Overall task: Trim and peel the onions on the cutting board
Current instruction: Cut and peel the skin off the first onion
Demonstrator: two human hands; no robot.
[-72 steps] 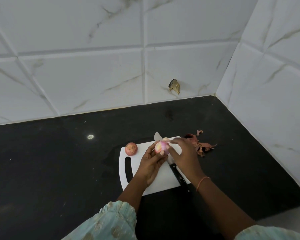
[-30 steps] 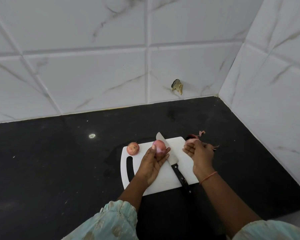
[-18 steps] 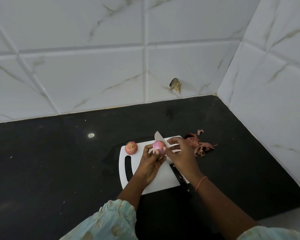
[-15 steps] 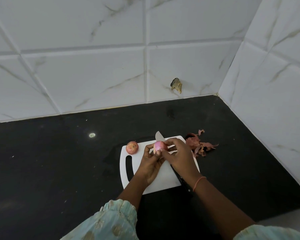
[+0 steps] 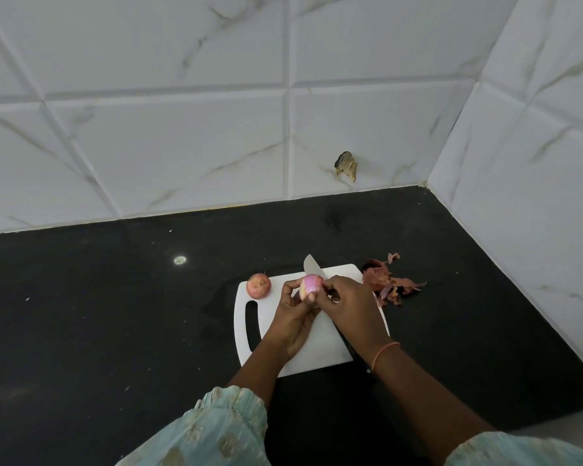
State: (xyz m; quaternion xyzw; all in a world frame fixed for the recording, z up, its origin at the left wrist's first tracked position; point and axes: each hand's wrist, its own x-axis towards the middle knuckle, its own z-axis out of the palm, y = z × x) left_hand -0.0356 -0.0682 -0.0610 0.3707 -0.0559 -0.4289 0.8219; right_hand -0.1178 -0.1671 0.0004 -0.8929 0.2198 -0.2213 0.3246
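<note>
Onion, pale pink and glossy with its outer skin mostly gone, sat raised over the white cutting board, the left hand gripping it while the right hand pinched at its top. A second, papery-skinned onion rested on the board's far left corner. Peelings lay on the worktop; the knife lay on the board.

white board, pink onion, black counter
</note>
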